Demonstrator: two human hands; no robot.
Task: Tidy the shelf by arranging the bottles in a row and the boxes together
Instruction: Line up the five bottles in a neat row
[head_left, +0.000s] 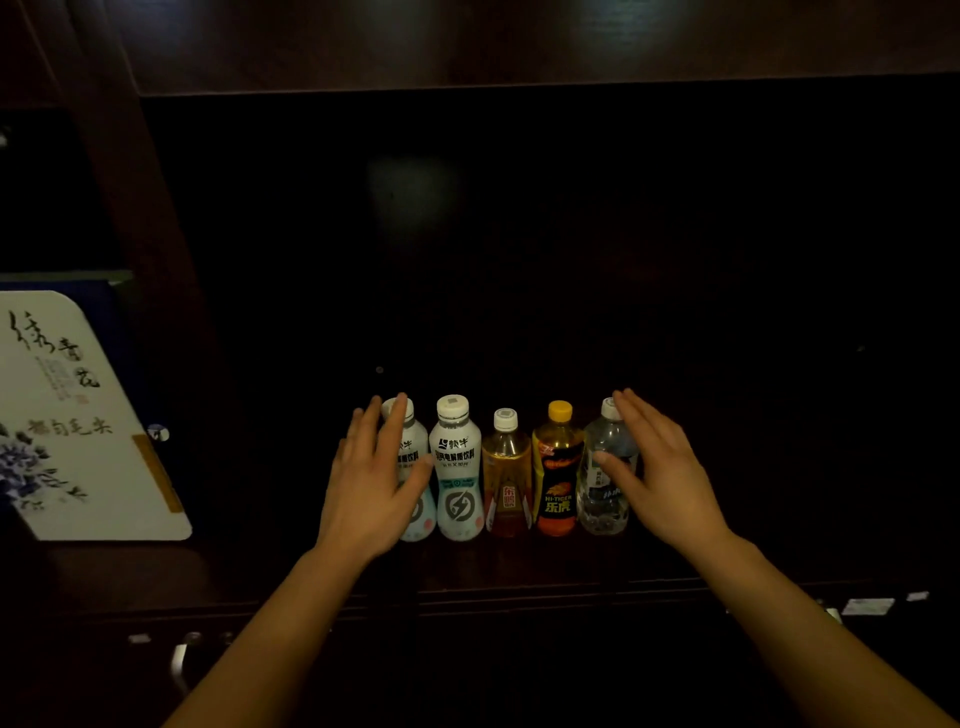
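Bottles stand upright in a row near the shelf front edge. Left hand, fingers spread, flanks the outer white bottle; right hand, also released, flanks the clear water bottle. Each end lies inward of its hand.

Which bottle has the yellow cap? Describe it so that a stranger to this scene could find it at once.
On the dark shelf five bottles stand upright in a row between two open hands. Fourth from the left, between the amber bottle and the clear bottle, is the yellow-capped bottle. Only it has a yellow cap and a black label.
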